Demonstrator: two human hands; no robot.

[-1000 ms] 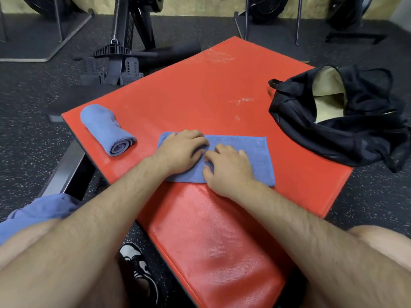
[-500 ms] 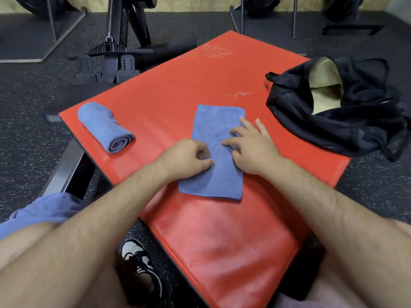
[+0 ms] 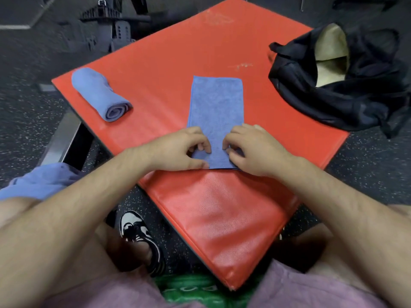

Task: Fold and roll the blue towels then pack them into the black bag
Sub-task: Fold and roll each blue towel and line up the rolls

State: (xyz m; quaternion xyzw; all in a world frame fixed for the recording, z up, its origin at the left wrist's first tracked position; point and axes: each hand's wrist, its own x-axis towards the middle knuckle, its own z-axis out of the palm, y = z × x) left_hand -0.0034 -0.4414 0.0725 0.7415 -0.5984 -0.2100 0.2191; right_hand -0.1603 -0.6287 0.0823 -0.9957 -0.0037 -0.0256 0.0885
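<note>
**Both hands at the near end of a folded towel on a red worktop**

The worktop (image 3: 155,63) is a red padded slab with a fine woven texture, turned so that one corner points at the person. Pale scuffs (image 3: 241,66) mark its far part. A grey metal frame (image 3: 64,138) shows under its left edge. Around it lies a dark rubber floor (image 3: 22,130) flecked with pale specks, and dark gym equipment (image 3: 106,25) stands blurred beyond the far left edge.

The folded blue towel (image 3: 215,103) lies flat near the middle of the worktop as a long strip running away from the person. The left hand (image 3: 178,152) and the right hand (image 3: 253,150) meet at its near end. Each grip is narrow, with curled fingers and thumb pinching the towel's near edge, left hand on the left corner and right hand on the right.

A rolled blue towel (image 3: 100,94) rests near the worktop's left corner, well apart from the hands, its spiral end facing the camera. The black bag (image 3: 344,96) slumps at the right edge, its mouth open on a tan lining (image 3: 331,52), and part of it hangs past the edge over the floor.

Another blue cloth (image 3: 42,181) lies over the person's left knee. A black and white shoe (image 3: 140,236) stands on the floor below the worktop's near left edge, and something green (image 3: 189,290) shows between the person's legs at the bottom of the view.
</note>
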